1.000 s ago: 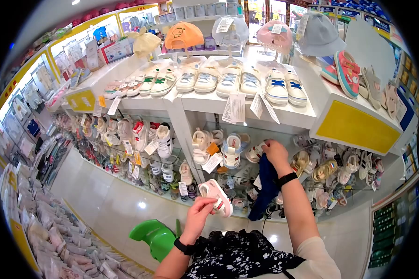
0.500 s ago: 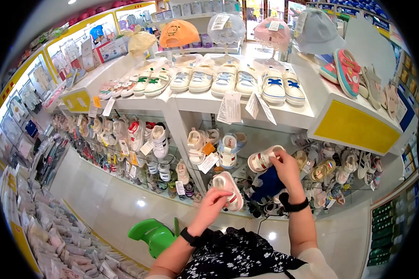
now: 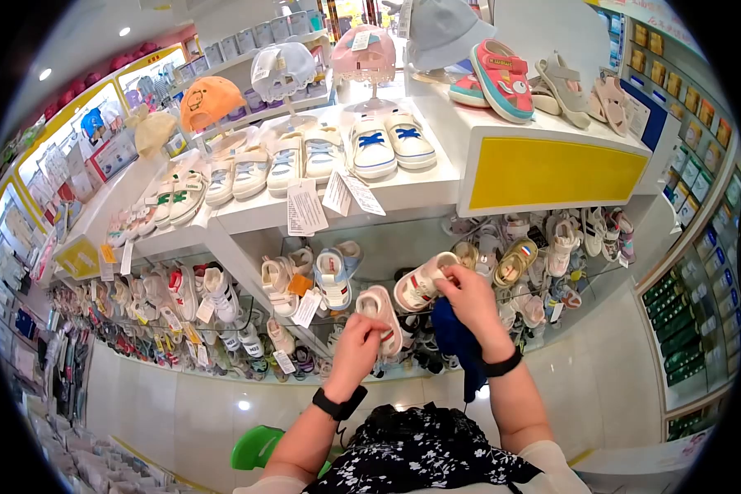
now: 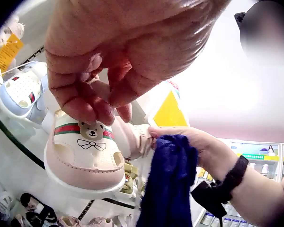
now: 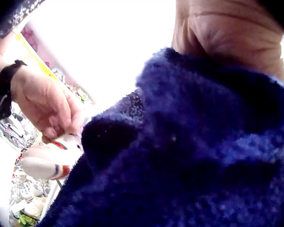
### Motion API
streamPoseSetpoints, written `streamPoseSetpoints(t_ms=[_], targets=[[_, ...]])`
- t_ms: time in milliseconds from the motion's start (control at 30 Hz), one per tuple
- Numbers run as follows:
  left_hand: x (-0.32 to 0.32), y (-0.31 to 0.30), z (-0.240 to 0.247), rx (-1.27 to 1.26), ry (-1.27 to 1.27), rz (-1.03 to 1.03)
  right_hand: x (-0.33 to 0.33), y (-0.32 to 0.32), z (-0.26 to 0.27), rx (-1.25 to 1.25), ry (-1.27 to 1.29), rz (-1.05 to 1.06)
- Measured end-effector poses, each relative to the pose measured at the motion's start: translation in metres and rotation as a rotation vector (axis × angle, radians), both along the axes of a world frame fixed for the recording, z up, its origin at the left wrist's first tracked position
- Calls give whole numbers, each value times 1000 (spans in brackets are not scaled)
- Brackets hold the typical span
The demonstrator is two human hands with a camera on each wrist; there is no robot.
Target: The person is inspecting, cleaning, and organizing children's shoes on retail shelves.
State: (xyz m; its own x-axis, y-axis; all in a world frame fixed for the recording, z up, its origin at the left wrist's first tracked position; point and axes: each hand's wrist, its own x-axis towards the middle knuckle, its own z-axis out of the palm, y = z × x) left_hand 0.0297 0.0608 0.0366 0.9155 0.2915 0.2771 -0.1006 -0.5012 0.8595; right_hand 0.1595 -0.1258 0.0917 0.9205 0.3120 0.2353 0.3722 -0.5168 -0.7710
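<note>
My left hand [image 3: 356,352] pinches a small pink and cream shoe [image 3: 380,311]; in the left wrist view this shoe [image 4: 87,163] shows a bear face, a drawn bow and a green-red stripe. Just right of it, my right hand [image 3: 472,306] grips a second cream shoe [image 3: 421,282] with a red stripe by its heel end. A dark blue cloth [image 3: 458,333] hangs beneath the right hand, and in the right wrist view the cloth [image 5: 194,142] hides that hand's fingers. The two shoes are side by side, toes pointing different ways.
Glass shelves hold many small shoes, among them a blue and white one [image 3: 333,276] close to the hands. Above, a white counter [image 3: 416,185] carries shoes with tags and hats on stands. A green stool [image 3: 255,447] stands below at the left.
The right hand has lifted its shoe off the shelf area and brought it left, beside the left hand's shoe. The head view has swung to the right.
</note>
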Motion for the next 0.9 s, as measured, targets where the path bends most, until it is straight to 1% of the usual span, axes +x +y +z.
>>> streamPoseSetpoints(t_ms=[33,100,133,200,233,333,467,667,800,900], targets=[[-5,0,-3,-38,14,-13,7,11,-6,-47,-61,-6],[-22,3,-13,-112,45,-24,19,33,-6,-172,-85,45],[-29,5,-16,-61,26,-23,26,43,-8,-204,-110,59],[-44,4,-18,-145,61,-9,37,66,-14,-271,-156,92],[-50,3,-19,-191,76,-1,42,77,-14,-315,-108,98],[-62,5,-16,-172,53,27,55,105,-15,-442,2,113],[-72,7,-11,-163,30,76,69,122,-35,-429,-73,137],[-66,7,3,-157,56,81,85,132,-54,-426,-52,136],[-50,8,13,-101,24,50,72,117,-44,-348,-126,84],[-30,8,23,-18,-54,49,44,80,-14,-261,-68,177]])
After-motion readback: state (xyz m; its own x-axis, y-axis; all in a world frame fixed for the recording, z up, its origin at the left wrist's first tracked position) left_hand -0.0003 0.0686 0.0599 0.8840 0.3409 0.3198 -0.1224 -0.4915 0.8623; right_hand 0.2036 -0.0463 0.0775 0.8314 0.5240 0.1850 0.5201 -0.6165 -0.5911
